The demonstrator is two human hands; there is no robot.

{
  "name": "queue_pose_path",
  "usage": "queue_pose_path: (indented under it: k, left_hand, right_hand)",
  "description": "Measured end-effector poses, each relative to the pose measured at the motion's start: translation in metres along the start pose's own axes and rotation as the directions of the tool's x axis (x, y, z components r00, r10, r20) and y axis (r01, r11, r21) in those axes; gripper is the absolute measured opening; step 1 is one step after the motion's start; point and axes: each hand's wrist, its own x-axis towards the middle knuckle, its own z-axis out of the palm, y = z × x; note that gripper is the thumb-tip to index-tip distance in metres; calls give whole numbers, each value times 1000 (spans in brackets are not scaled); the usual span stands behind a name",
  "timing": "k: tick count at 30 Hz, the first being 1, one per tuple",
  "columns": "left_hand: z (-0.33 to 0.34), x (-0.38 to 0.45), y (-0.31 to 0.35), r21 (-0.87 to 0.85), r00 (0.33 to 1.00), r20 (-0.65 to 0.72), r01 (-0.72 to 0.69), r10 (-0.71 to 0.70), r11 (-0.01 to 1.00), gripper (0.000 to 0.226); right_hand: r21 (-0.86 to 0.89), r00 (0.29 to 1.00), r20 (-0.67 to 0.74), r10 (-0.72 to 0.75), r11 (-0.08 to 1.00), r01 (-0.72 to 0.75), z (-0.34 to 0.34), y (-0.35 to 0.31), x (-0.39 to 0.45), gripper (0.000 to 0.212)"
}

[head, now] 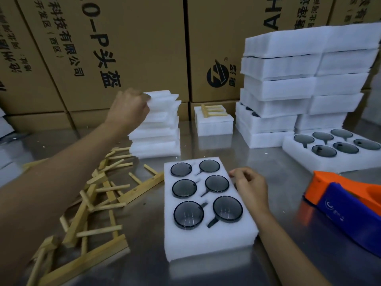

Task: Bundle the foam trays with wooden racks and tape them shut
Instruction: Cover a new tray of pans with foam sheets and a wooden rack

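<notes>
I have the foam tray (208, 242) lying flat on the steel table (274, 168) right in front of me, its six round pockets filled with dark glass lids, so it sits where both hands can reach it. My right hand (250, 187) rests at the tray's right edge with the fingers loosely curled and nothing clearly gripped; I judge it is there to steady the tray and keep it square while the other hand fetches a cover. My left hand (128, 109) is stretched out to the stack of thin foam sheets (158, 129) behind the tray, fingers curled over the edge of the top sheets as if pinching one free, though I cannot tell how many it has caught. The wooden racks (99, 195) lie in a loose heap just left of the tray, near enough to pull one over once the lids are covered. The orange and blue tape dispenser (346, 205) waits at the right, untouched, so taping looks well off. One small foam bundle (214, 122) with a rack on top stands further back, beside the tall stacks of foam trays (292, 87).
</notes>
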Motion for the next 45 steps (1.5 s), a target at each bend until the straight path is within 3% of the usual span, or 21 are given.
queue_pose_path:
  k: [5, 10, 16, 20, 25, 29, 31, 33, 35, 37, 38, 42, 45]
  left_hand:
    - [-54, -42, 45, 31, 939, -211, -272, 273, 962, 26]
    - [-82, -137, 111, -41, 849, -156, -516, 505, 856, 35]
    - [-90, -201, 157, -145, 819, -41, -571, 572, 808, 36]
    - [-89, -214, 164, -156, 834, -1, -545, 552, 824, 36]
    - [-92, -221, 162, -371, 907, 59, -369, 418, 852, 34]
    - [-91, -218, 151, -572, 953, 111, -171, 282, 803, 30]
    - [-81, -210, 132, -645, 992, 96, 2, 79, 764, 26]
    - [-62, -192, 100, -580, 972, 168, 231, -163, 781, 21]
    - [-38, -173, 64, -309, 888, 383, 384, -255, 870, 21]
    - [-19, -164, 45, -57, 756, 606, 354, -249, 934, 24]
    - [-10, -164, 41, -14, 724, 644, 333, -247, 943, 26]
    - [8, -167, 36, -37, 767, 566, 389, -302, 920, 18]
    - [5, -165, 34, -242, 801, 480, 514, -359, 823, 12]
  right_hand:
    - [92, 999, -9, 41, 995, -40, -4, -3, -4, 20]
    - [163, 998, 6, 65, 984, -65, -12, -8, -9, 21]
    - [263, 969, 149, 198, 937, -231, -22, -21, -13, 21]
    - [249, 951, 277, 140, 945, -212, -24, -28, -19, 36]
    - [135, 870, 489, 60, 980, -143, -29, -34, -30, 30]
    - [130, 879, 467, 91, 977, -171, -26, -38, -35, 30]
    - [146, 896, 432, 101, 973, -180, -22, -38, -35, 29]
    - [160, 905, 411, 110, 968, -191, -19, -37, -35, 28]
    - [165, 908, 404, 113, 967, -193, -18, -37, -36, 28]
    - [170, 906, 407, 117, 965, -201, -19, -38, -37, 28]
    - [172, 903, 412, 120, 963, -207, -19, -38, -37, 28]
    - [182, 869, 479, 124, 954, -237, -21, -39, -39, 31]
    - [189, 846, 522, 111, 952, -241, -25, -40, -39, 31]
